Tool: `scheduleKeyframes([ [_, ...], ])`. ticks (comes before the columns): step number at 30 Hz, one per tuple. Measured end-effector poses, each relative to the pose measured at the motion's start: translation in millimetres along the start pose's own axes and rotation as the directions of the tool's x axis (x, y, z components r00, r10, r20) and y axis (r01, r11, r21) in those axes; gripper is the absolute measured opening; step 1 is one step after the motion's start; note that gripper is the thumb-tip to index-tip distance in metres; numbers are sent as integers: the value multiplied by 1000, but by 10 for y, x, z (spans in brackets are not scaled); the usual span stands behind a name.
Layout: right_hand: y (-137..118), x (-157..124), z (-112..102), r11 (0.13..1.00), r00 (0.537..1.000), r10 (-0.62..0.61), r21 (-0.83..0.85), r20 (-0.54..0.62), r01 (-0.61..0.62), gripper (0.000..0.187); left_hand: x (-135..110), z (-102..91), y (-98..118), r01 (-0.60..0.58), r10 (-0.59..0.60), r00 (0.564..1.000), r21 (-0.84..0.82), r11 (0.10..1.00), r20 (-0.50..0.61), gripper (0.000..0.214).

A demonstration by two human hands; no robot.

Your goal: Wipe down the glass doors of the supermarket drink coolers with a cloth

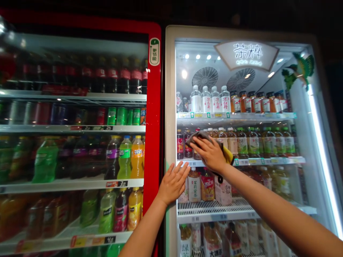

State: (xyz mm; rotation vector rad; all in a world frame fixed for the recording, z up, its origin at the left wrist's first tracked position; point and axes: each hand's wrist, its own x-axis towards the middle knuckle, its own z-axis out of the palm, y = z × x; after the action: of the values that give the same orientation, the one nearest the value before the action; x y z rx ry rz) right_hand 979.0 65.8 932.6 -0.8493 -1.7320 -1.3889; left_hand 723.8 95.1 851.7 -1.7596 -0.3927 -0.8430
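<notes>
My right hand (210, 151) is pressed over a grey and yellow cloth (228, 155) against the glass door (257, 96) of the right-hand drinks fridge, in front of its second shelf. The cloth's grey part shows above my fingers and its yellow part beside my wrist. Lower and to the left, my left hand (173, 184) lies flat with fingers stretched, across the edge of the pale door frame (171, 117) and the glass. Nothing is in that hand. Behind the glass, bottles near the cloth are partly hidden by my right hand.
To the left stands a red-framed fridge (154, 107) with bottles and cans on several shelves. The right fridge holds rows of clear water bottles (206, 100) and green-capped tea bottles (242, 142). A lit sign (246, 55) and a leafy green decoration (300, 71) are at its top.
</notes>
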Motion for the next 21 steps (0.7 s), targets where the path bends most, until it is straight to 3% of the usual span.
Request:
scheduleKeyframes([
  [2, -64, -104, -7, 990, 987, -142, 34, 80, 140, 55, 5, 0, -8, 5, -5, 1000, -9, 1000, 4, 61],
  [4, 32, -174, -49, 982, 975, -190, 42, 118, 186, 54, 14, -1, -19, 7, -7, 1000, -24, 1000, 1, 63],
  [7, 347, -290, -136, 1000, 996, -20, -15, 83, 22, 55, 27, -5, -37, 2, -2, 1000, -38, 999, -8, 67],
  [10, 515, -511, -175, 977, 979, 203, -62, -24, -204, 60, 28, -16, -48, 5, -6, 1000, -32, 999, -8, 69],
  [12, 447, -671, -159, 968, 970, 238, -69, -55, -241, 64, 33, -31, -42, 19, -19, 1000, -18, 1000, -7, 67],
  [14, 301, -747, -125, 986, 987, 159, -53, -26, -160, 63, 66, -48, -19, 30, -30, 1000, 0, 1000, -3, 64],
  [17, 182, -612, -93, 1000, 999, 25, 4, 27, -25, 56, 211, -62, 56, 20, -20, 1000, 13, 1000, 6, 62],
  [21, 462, -309, -131, 995, 996, 89, 49, 7, -89, 55, 514, -31, 222, -23, 23, 999, -4, 1000, 37, 65],
])
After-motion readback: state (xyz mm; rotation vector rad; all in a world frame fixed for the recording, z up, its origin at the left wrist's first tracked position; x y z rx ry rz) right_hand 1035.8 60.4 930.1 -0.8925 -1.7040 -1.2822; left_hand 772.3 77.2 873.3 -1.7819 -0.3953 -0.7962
